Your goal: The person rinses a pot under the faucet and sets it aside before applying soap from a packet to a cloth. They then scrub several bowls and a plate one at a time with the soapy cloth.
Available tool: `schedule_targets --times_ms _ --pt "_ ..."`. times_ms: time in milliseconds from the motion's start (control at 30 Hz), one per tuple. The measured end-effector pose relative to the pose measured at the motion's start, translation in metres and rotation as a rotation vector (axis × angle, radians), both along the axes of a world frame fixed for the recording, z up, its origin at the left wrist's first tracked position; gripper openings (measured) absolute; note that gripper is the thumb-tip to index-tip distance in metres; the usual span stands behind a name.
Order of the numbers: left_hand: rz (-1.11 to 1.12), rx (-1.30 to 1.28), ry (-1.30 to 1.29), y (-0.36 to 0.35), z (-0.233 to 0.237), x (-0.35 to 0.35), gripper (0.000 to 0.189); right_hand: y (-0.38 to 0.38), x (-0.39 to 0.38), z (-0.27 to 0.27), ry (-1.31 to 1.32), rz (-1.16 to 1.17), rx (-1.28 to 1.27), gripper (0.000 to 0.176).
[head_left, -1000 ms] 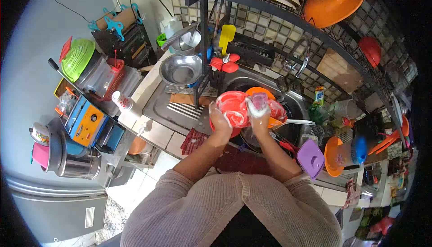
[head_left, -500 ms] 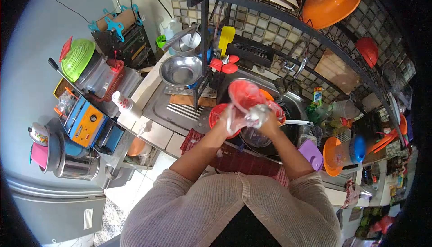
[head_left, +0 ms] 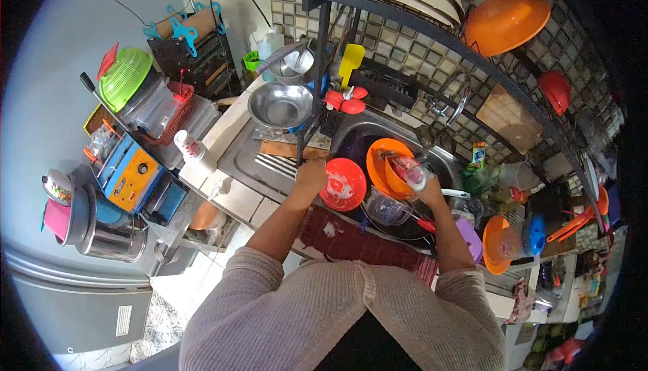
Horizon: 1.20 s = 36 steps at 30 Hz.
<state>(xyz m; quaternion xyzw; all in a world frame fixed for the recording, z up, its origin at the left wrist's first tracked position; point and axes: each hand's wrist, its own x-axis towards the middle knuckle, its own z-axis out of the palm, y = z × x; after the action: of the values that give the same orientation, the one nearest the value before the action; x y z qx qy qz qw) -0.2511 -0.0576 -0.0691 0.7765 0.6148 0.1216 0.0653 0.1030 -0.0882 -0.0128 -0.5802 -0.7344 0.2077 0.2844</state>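
Observation:
My left hand (head_left: pixel 310 178) is closed at the left rim of a red bowl (head_left: pixel 343 185) streaked with suds, at the sink's left side. To its right, my right hand (head_left: pixel 428 190) is closed round a blurred, wet pinkish-white thing (head_left: pixel 410 170) whose kind I cannot make out. It is held over nested orange bowls (head_left: pixel 382 158) in the sink. Just below these bowls lies a clear plastic container (head_left: pixel 387 209), beside a red handle (head_left: pixel 425 224). A pale handle (head_left: pixel 457 194) sticks out to the right of my right hand.
A black dish rack (head_left: pixel 432 23) arches over the steel sink (head_left: pixel 351 128). Metal bowls (head_left: pixel 280 106) and stacked paper cups (head_left: pixel 189 147) stand to the left. On the right are a purple lid (head_left: pixel 468 239), an orange plate (head_left: pixel 496 226) and a blue-lidded jug (head_left: pixel 523 237). The tap (head_left: pixel 452 108) is behind.
My hands have moved apart. The tilted, soapy red bowl has come down to the sink's left side beside my left hand. My right hand has shifted right, uncovering the orange bowls.

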Motion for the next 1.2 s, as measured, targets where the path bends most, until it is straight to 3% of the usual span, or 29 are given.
schedule_targets --times_ms 133,200,333,467,767,867,933,967,1033,1067,1100,1167,1200 --pt "-0.045 0.111 -0.126 -0.004 0.004 -0.002 0.033 -0.003 -0.02 0.013 0.053 -0.071 0.064 0.044" --pt "-0.036 0.039 -0.139 -0.007 0.02 -0.002 0.039 -0.001 -0.032 0.023 -0.072 -0.115 0.269 0.042" --pt "0.001 0.05 -0.147 0.003 0.014 -0.001 0.036 0.0 -0.052 0.033 0.051 -0.083 0.283 0.041" --pt "0.0 0.091 -0.075 0.0 0.037 0.005 0.034 -0.002 -0.068 0.041 0.083 -0.106 0.228 0.041" --pt "0.008 -0.031 0.075 0.007 0.074 0.012 0.025 -0.002 -0.069 0.055 -0.068 -0.034 0.232 0.041" --pt "-0.015 0.083 -0.011 0.008 0.079 0.011 0.024 0.0 -0.07 0.056 -0.025 -0.099 0.169 0.04" --pt "-0.034 0.185 -0.074 0.008 0.078 0.011 0.025 0.006 -0.068 0.05 0.28 -0.009 0.021 0.038" --pt "-0.11 0.196 -0.101 0.008 0.079 0.012 0.024 0.004 -0.076 0.061 0.281 -0.007 0.019 0.038" --pt "-0.184 0.207 -0.127 0.007 0.082 0.015 0.024 -0.004 -0.097 0.092 0.348 -0.312 -0.42 0.037" --pt "-0.166 0.204 -0.192 0.007 0.083 0.018 0.023 0.01 -0.091 0.071 0.542 -0.258 -0.517 0.033" --pt "-0.148 0.2 -0.257 0.006 0.085 0.02 0.022 0.023 -0.095 0.047 0.543 -0.257 -0.518 0.033" --pt "-0.1 0.084 -0.372 -0.002 0.104 0.022 0.019 0.041 -0.109 0.01 0.623 -0.098 0.229 0.031" --pt "-0.053 -0.032 -0.487 -0.005 0.11 0.024 0.015 0.031 -0.131 0.033 0.567 -0.097 0.396 0.029"
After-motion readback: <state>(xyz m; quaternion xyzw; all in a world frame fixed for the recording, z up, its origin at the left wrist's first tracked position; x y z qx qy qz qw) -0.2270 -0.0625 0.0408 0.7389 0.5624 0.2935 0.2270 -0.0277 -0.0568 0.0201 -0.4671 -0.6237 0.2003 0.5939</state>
